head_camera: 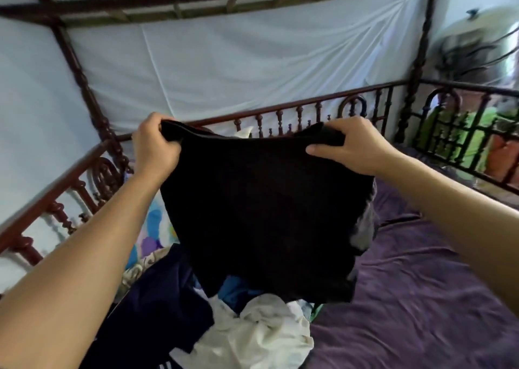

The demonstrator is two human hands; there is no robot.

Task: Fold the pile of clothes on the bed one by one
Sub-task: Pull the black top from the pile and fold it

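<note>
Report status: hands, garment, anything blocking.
Left hand and right hand grip garment top edge, held up. Not folded yet. Pile right under hem.

Bed [438,245] under purple sheet [393,326], wooden spindle rail [295,116] along edges. Heaped at left: navy garment [157,307], white garment [261,332], blue garment [236,290], patterned cloth [154,228].

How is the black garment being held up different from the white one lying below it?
The black garment hangs spread in the air, gripped at its top corners by the left hand and right hand. The white garment lies in the pile on the bed, touched by neither hand. The black garment looks fairly smooth, while the white garment is crumpled and creased. Both are cloth, not yet folded.
</note>
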